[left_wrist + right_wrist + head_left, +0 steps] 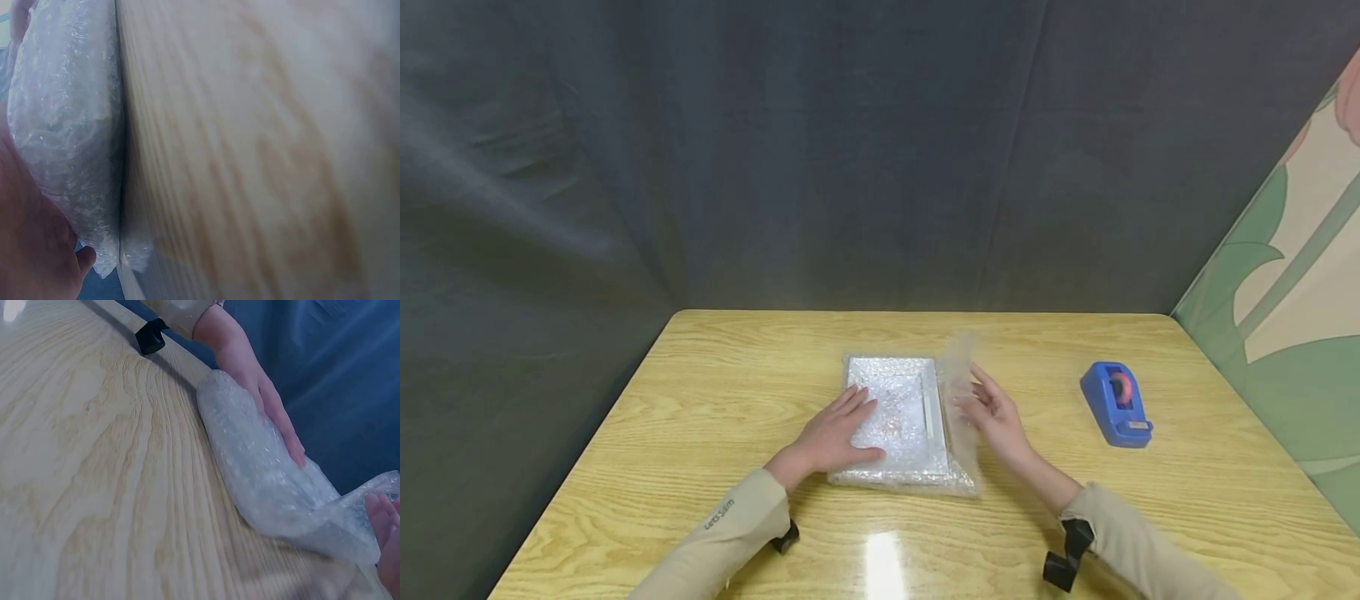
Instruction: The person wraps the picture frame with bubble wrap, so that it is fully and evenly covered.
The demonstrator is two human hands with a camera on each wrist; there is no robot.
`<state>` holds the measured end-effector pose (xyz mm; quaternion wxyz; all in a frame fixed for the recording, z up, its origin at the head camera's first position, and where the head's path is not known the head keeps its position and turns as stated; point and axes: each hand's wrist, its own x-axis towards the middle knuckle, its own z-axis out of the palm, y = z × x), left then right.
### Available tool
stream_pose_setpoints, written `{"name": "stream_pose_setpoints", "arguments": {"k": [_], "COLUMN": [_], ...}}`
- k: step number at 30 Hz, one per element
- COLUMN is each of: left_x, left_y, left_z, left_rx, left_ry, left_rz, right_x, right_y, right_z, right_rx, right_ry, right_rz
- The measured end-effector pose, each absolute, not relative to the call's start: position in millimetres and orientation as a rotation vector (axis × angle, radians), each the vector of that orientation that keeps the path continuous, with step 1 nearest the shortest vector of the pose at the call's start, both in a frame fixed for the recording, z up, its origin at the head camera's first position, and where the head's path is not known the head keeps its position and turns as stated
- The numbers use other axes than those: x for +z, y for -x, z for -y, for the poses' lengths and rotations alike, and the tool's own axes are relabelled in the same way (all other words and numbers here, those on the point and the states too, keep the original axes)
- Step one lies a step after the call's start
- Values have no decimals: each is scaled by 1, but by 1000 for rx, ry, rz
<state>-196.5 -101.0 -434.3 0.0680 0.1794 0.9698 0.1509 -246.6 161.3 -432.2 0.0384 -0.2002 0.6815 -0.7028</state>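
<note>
A flat rectangular frame with a pale border [934, 417] lies on the table inside clear bubble wrap [880, 477]. My left hand [838, 433] rests on the wrapped frame's left side, fingers spread and thumb toward its lower middle. On the right, a loose flap of the wrap [957, 375] stands raised along the frame's edge. My right hand [1000, 421] touches that flap from its outer side, index finger extended. In the right wrist view, the right fingertips [378, 515] meet the wrap while the left hand [275, 412] lies across the package.
A blue tape dispenser [1116, 404] with a pinkish-red roll stands on the wooden table [737, 375], to the right of the package. Dark fabric [850, 167] hangs behind the table and on the left. A floral-patterned panel [1300, 275] borders the right side.
</note>
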Motion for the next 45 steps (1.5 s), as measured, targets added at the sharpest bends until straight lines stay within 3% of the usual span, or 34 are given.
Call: {"name": "stream_pose_setpoints", "arguments": {"k": [12, 26, 34, 45], "left_x": [-433, -435, -436, -440], "left_y": [197, 197, 197, 196], "left_z": [100, 101, 100, 99], "left_rx": [487, 502, 520, 613], "left_ry": [-571, -549, -536, -489], "left_rz": [-2914, -2916, -2921, -2935], "right_x": [-445, -449, -423, -448], "right_y": [255, 250, 233, 242], "right_z": [-132, -100, -91, -88], "right_rx": [-2194, -2369, -2103, -1498], "right_ry": [609, 373, 439, 730], "right_rz": [-2044, -2108, -2351, -2746]}}
